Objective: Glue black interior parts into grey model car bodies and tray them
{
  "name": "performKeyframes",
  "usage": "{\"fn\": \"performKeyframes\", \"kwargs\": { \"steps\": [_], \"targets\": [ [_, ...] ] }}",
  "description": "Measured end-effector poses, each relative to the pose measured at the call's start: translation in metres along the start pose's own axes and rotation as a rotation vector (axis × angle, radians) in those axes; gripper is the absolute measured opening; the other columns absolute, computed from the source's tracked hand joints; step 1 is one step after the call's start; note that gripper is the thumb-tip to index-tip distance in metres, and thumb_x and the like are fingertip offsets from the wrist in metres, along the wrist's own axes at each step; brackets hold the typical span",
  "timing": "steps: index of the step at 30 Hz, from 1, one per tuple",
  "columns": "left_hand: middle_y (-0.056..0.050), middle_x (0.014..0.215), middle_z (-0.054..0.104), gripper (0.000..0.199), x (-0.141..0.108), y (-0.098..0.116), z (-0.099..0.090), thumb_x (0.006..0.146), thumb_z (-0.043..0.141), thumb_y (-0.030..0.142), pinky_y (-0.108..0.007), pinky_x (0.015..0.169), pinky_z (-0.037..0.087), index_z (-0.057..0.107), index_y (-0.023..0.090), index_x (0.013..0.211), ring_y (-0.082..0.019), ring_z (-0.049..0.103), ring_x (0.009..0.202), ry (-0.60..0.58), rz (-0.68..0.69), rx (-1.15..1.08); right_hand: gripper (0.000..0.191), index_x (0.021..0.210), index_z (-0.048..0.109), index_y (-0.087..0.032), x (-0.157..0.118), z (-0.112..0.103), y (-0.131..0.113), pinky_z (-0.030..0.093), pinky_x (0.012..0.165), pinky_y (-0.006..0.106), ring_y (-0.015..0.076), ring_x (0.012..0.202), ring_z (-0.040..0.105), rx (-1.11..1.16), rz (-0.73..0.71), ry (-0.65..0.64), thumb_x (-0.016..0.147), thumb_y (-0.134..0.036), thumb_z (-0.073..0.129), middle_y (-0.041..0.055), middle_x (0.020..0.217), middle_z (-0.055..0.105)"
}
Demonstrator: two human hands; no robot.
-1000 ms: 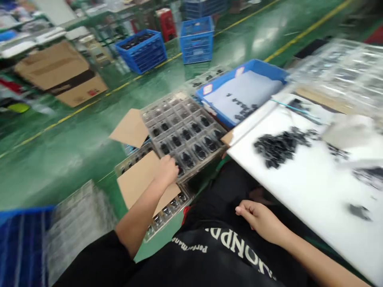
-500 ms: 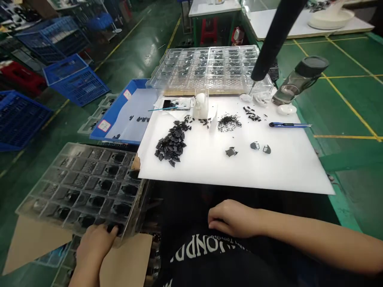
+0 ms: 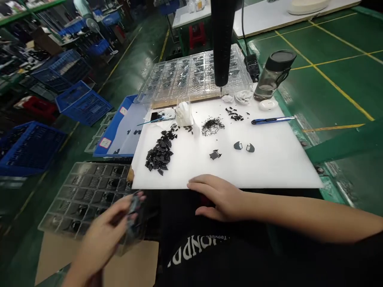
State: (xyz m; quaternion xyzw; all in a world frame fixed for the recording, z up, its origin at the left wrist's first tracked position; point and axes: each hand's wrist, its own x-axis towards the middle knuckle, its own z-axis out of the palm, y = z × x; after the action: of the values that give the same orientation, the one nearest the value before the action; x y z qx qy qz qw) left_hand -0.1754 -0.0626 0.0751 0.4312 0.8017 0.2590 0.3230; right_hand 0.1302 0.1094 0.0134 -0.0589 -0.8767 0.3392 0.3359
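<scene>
My left hand [image 3: 112,227] grips a dark plastic part [image 3: 134,213], slightly blurred, above the right edge of a clear compartment tray [image 3: 72,199] with black parts. My right hand [image 3: 217,197] rests at the near edge of the white board [image 3: 269,171], fingers extended and thumb apart, holding nothing. On the board lie a heap of black pieces [image 3: 160,153], a scatter of tiny black bits [image 3: 212,126], a small dark bracket [image 3: 215,154] and two curved dark pieces [image 3: 238,146]. A black electric screwdriver [image 3: 222,52] hangs over the back, bit downward.
A blue knife [image 3: 269,120], a white case [image 3: 268,105] and a bottle [image 3: 272,75] stand or lie at the right. Behind the board is another clear tray [image 3: 191,75]. A blue bin [image 3: 125,131] and cardboard [image 3: 134,263] are at the left.
My left hand has risen from the compartment tray with a dark part in it. My right hand has moved up to the board's edge and its fingers have opened. The view has shifted.
</scene>
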Motion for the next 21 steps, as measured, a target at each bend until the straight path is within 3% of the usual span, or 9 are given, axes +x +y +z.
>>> {"fn": "performKeyframes", "kwargs": {
  "steps": [3, 6, 8, 11, 13, 15, 18, 21],
  "targets": [
    [-0.011, 0.114, 0.070, 0.038, 0.028, 0.079, 0.070, 0.078, 0.074, 0.048, -0.036, 0.093, 0.052, 0.072, 0.020, 0.102, -0.025, 0.065, 0.099, -0.358, 0.018, -0.359, 0.081, 0.154, 0.023, -0.008, 0.008, -0.002, 0.004, 0.041, 0.110, 0.049, 0.0329, 0.137, 0.042, -0.026, -0.159, 0.053, 0.094, -0.048, 0.061, 0.0275, 0.144, 0.046],
    [-0.007, 0.100, 0.071, 0.029, 0.044, 0.116, 0.123, 0.082, 0.073, 0.042, -0.030, 0.088, 0.052, 0.071, 0.018, 0.099, -0.018, 0.065, 0.089, -0.551, 0.032, -0.579, 0.076, 0.155, 0.022, -0.014, 0.002, -0.013, 0.010, 0.048, 0.102, 0.047, 0.0302, 0.123, 0.056, 0.014, -0.139, 0.108, 0.096, -0.042, 0.061, 0.0220, 0.131, 0.058],
    [-0.006, 0.097, 0.070, 0.028, 0.049, 0.127, 0.142, 0.085, 0.071, 0.042, -0.030, 0.087, 0.052, 0.069, 0.017, 0.098, -0.016, 0.065, 0.089, -0.645, -0.033, -0.704, 0.070, 0.152, 0.030, -0.019, -0.010, -0.024, 0.015, 0.053, 0.095, 0.044, 0.0285, 0.112, 0.062, 0.059, -0.009, 0.132, 0.094, -0.036, 0.065, 0.0176, 0.124, 0.063],
    [-0.008, 0.107, 0.068, 0.034, 0.058, 0.138, 0.151, 0.088, 0.064, 0.049, -0.037, 0.093, 0.052, 0.065, 0.017, 0.100, -0.018, 0.066, 0.093, -0.714, -0.088, -0.724, 0.064, 0.145, 0.041, -0.022, -0.026, -0.044, 0.022, 0.052, 0.095, 0.043, 0.0279, 0.112, 0.062, 0.275, 0.298, 0.234, 0.089, -0.032, 0.071, 0.0148, 0.125, 0.062],
    [-0.009, 0.112, 0.067, 0.037, 0.069, 0.143, 0.152, 0.090, 0.059, 0.053, -0.040, 0.093, 0.052, 0.063, 0.018, 0.102, -0.019, 0.067, 0.093, -0.623, 0.001, -0.527, 0.056, 0.138, 0.047, -0.021, -0.030, -0.056, 0.026, 0.052, 0.093, 0.041, 0.0249, 0.105, 0.065, 0.546, 0.522, 0.353, 0.089, -0.033, 0.071, 0.0118, 0.117, 0.064],
    [-0.009, 0.109, 0.066, 0.036, 0.083, 0.146, 0.157, 0.091, 0.058, 0.051, -0.041, 0.088, 0.054, 0.062, 0.018, 0.107, -0.021, 0.066, 0.091, -0.389, 0.199, -0.187, 0.047, 0.130, 0.052, -0.020, -0.029, -0.064, 0.030, 0.055, 0.082, 0.035, 0.0199, 0.089, 0.066, 0.859, 0.679, 0.497, 0.090, -0.037, 0.070, 0.0076, 0.104, 0.066],
    [-0.011, 0.112, 0.063, 0.041, 0.105, 0.145, 0.176, 0.089, 0.063, 0.041, -0.041, 0.086, 0.054, 0.056, 0.018, 0.122, -0.025, 0.063, 0.099, -0.052, 0.593, 0.286, 0.037, 0.119, 0.060, -0.019, -0.024, -0.071, 0.037, 0.053, 0.061, 0.027, 0.0136, 0.068, 0.059, 1.278, 0.768, 0.682, 0.091, -0.043, 0.066, 0.0033, 0.091, 0.063],
    [-0.012, 0.110, 0.062, 0.038, 0.120, 0.142, 0.199, 0.091, 0.061, 0.034, -0.040, 0.081, 0.055, 0.056, 0.017, 0.124, -0.026, 0.063, 0.098, 0.044, 0.836, 0.571, 0.038, 0.116, 0.064, -0.015, -0.024, -0.075, 0.041, 0.045, 0.047, 0.022, 0.0110, 0.057, 0.052, 1.536, 0.793, 0.716, 0.095, -0.047, 0.056, 0.0035, 0.084, 0.061]
  ]
}}
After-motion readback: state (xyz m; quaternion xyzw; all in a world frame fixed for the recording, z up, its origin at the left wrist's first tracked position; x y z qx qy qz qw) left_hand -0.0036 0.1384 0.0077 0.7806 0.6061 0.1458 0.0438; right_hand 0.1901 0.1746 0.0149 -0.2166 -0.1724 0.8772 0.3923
